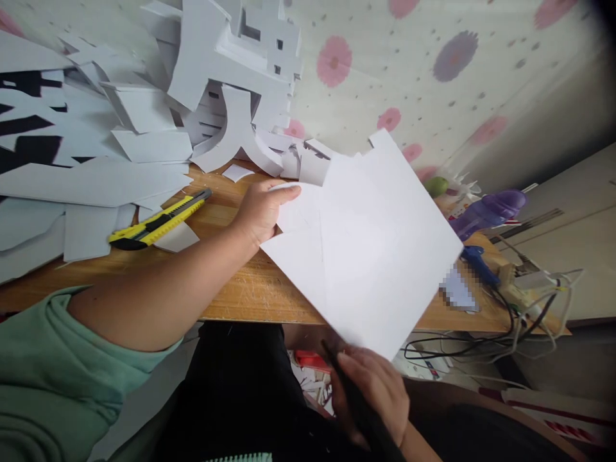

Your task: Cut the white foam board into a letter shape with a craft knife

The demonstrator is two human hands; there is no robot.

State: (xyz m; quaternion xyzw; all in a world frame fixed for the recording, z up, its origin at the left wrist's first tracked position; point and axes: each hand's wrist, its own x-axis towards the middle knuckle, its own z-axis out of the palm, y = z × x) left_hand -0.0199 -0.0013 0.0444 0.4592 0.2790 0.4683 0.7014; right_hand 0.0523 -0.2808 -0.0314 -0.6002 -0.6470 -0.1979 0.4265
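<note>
My left hand (264, 208) is closed on the upper left part of a large white board (375, 237), its thumb on the top face. The board is held tilted, overhanging the table's front edge, with a cut-out notch at its left side and a faint line across it. Below the board's lower corner, my right hand (373, 391) is wrapped round a long black tool (359, 404). Blur hides the tool's exact kind. The right fingertips are close to the board's lower edge; whether they touch it I cannot tell.
A yellow utility knife (161, 220) lies left on the wooden table (250, 292). White cut pieces (96, 183) and a white built structure (240, 70) stand behind. At right are a purple bottle (491, 212), a blue tool (481, 264) and tangled cables (529, 333).
</note>
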